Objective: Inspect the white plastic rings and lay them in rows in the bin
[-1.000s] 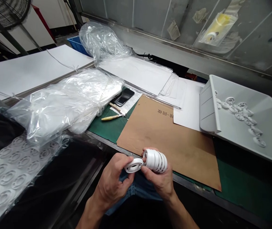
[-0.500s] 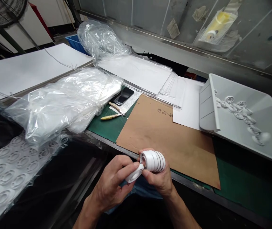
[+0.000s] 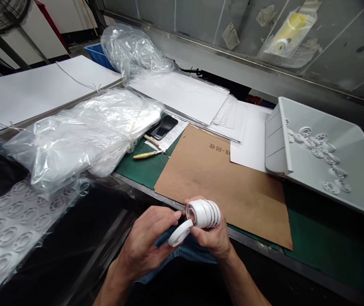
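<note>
My right hand (image 3: 214, 242) is wrapped round a short stack of white plastic ring parts (image 3: 203, 213) that look like bearings, lying side by side along one line. One more white ring (image 3: 180, 233) sits tilted away from the stack's near end, its edge at my right thumb and fingertip. My left hand (image 3: 148, 236) is beside that loose ring, index finger and thumb spread apart around it. The left thumb tip is close to the ring's lower edge; whether it touches is unclear. Both hands are above my lap at the table's front edge.
A grey bin (image 3: 325, 114) on the right holds several loose white rings (image 3: 320, 149). Brown cardboard (image 3: 223, 182) covers part of the green table. Cutters (image 3: 146, 154), a phone (image 3: 166, 126) and plastic bags (image 3: 83, 136) lie left. Bagged rings in rows (image 3: 8, 233) are lower left.
My left fingers have come off the tilted ring and spread apart. My right hand still grips the stack. In the bin, a blurred ring at the front has come to rest.
</note>
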Demonstrator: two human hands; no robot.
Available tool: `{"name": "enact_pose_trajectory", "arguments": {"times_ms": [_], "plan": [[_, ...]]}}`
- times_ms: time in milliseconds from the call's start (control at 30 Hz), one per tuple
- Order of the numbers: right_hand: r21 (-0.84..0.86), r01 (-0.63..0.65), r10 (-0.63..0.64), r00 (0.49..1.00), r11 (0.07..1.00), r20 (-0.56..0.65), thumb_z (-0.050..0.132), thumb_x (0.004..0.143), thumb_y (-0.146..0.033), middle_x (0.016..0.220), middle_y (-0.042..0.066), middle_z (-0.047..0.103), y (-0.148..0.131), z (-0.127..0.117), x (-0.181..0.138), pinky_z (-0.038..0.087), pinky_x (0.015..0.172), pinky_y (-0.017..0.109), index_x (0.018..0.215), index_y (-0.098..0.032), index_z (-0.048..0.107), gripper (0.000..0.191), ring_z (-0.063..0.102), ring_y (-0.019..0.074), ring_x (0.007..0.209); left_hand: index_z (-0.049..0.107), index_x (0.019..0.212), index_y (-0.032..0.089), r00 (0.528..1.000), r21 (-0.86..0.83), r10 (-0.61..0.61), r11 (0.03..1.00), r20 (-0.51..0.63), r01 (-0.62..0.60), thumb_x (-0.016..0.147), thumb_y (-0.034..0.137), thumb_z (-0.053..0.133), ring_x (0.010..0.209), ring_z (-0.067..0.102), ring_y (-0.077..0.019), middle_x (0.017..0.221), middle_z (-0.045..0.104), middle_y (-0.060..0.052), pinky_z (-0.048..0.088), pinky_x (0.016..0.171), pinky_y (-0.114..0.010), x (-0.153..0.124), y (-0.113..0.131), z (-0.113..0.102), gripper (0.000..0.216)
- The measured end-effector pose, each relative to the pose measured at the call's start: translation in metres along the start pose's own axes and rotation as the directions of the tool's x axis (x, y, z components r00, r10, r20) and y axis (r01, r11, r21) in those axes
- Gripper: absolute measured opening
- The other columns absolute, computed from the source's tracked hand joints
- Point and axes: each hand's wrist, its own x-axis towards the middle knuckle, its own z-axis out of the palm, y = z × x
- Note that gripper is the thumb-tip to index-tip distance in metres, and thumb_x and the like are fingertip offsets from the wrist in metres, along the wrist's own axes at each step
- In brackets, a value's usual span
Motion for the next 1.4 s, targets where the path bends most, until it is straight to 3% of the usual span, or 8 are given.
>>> {"name": "enact_pose_trajectory", "arguments": {"times_ms": [100, 200, 367, 500, 833, 1033, 1167, 1400], "plan": [[0.080, -0.077, 0.077, 0.997, 0.994, 0.009, 0.090, 0.071, -0.026, 0.096, 0.005, 0.077, 0.002, 0.001, 0.000, 0.058, 0.072, 0.029, 0.113, -0.022, 0.080, 0.043, 0.070, 0.0204, 0.078, 0.059, 0.146, 0.020, 1.000, -0.039, 0.026, 0.999, 0.017, -0.025, 0.092, 0.012, 0.074, 0.102, 0.072, -0.0232, 0.112, 0.076, -0.011, 0.062, 0.088, -0.036, 0.005, 0.004, -0.002, 0.056], [0.171, -0.180, 0.179, 0.984, 0.969, 0.023, 0.094, 0.070, -0.038, 0.088, 0.004, 0.076, 0.007, 0.002, -0.001, 0.058, 0.072, 0.030, 0.111, -0.023, 0.082, 0.045, 0.067, 0.0204, 0.076, 0.063, 0.140, 0.020, 0.999, -0.062, -0.029, 0.998, 0.016, 0.030, 0.088, 0.013, 0.079, 0.102, 0.073, -0.0235, 0.113, 0.075, -0.011, 0.062, 0.089, -0.034, 0.009, 0.008, -0.004, 0.055], [0.265, -0.307, 0.296, 0.952, 0.914, 0.081, 0.094, 0.071, -0.041, 0.089, 0.005, 0.078, 0.014, 0.009, -0.005, 0.056, 0.080, 0.030, 0.101, -0.020, 0.083, 0.038, 0.069, 0.0207, 0.081, 0.069, 0.117, 0.019, 0.985, -0.074, -0.169, 0.983, -0.031, 0.166, 0.076, 0.044, 0.094, 0.089, 0.073, -0.0214, 0.100, 0.076, -0.008, 0.061, 0.081, -0.030, 0.016, 0.007, -0.006, 0.054], [0.308, -0.332, 0.318, 0.943, 0.892, 0.096, 0.093, 0.073, -0.043, 0.092, 0.005, 0.079, 0.012, 0.017, -0.006, 0.055, 0.080, 0.029, 0.101, -0.018, 0.082, 0.038, 0.068, 0.0200, 0.080, 0.073, 0.105, 0.020, 0.949, -0.147, -0.301, 0.947, -0.090, 0.287, 0.073, 0.057, 0.092, 0.078, 0.071, -0.0179, 0.089, 0.075, -0.004, 0.057, 0.072, -0.026, 0.016, 0.005, -0.005, 0.053], [0.280, -0.346, 0.328, 0.938, 0.896, 0.109, 0.095, 0.072, -0.040, 0.085, 0.002, 0.075, 0.018, 0.015, -0.013, 0.050, 0.073, 0.027, 0.099, -0.018, 0.079, 0.039, 0.062, 0.0172, 0.074, 0.077, 0.103, 0.020, 0.861, -0.248, -0.491, 0.858, -0.136, 0.450, 0.070, 0.058, 0.094, 0.073, 0.065, -0.0170, 0.082, 0.070, -0.002, 0.053, 0.067, -0.026, 0.004, 0.004, -0.001, 0.053], [0.262, -0.331, 0.316, 0.943, 0.906, 0.099, 0.095, 0.071, -0.041, 0.087, 0.003, 0.075, 0.021, 0.015, -0.015, 0.052, 0.073, 0.028, 0.100, -0.019, 0.080, 0.038, 0.062, 0.0183, 0.076, 0.077, 0.109, 0.021, 0.873, -0.251, -0.470, 0.867, -0.130, 0.430, 0.070, 0.053, 0.096, 0.074, 0.064, -0.0167, 0.084, 0.069, -0.002, 0.053, 0.068, -0.026, 0.000, 0.003, -0.001, 0.053], [0.229, -0.297, 0.286, 0.955, 0.927, 0.081, 0.093, 0.073, -0.042, 0.091, 0.004, 0.076, 0.018, 0.016, -0.014, 0.055, 0.076, 0.031, 0.102, -0.020, 0.081, 0.038, 0.064, 0.0220, 0.082, 0.074, 0.121, 0.024, 0.896, -0.216, -0.423, 0.895, -0.133, 0.390, 0.073, 0.041, 0.097, 0.079, 0.067, -0.0175, 0.091, 0.070, -0.003, 0.056, 0.073, -0.027, -0.003, 0.003, -0.002, 0.055], [0.215, -0.285, 0.271, 0.958, 0.934, 0.097, 0.091, 0.076, -0.042, 0.094, 0.005, 0.076, 0.010, 0.018, -0.012, 0.056, 0.082, 0.034, 0.102, -0.021, 0.081, 0.034, 0.067, 0.0236, 0.086, 0.068, 0.132, 0.025, 0.961, -0.196, -0.244, 0.957, -0.133, 0.216, 0.086, 0.023, 0.087, 0.094, 0.070, -0.0202, 0.101, 0.072, -0.006, 0.060, 0.085, -0.030, -0.003, 0.001, 0.000, 0.049]]}}
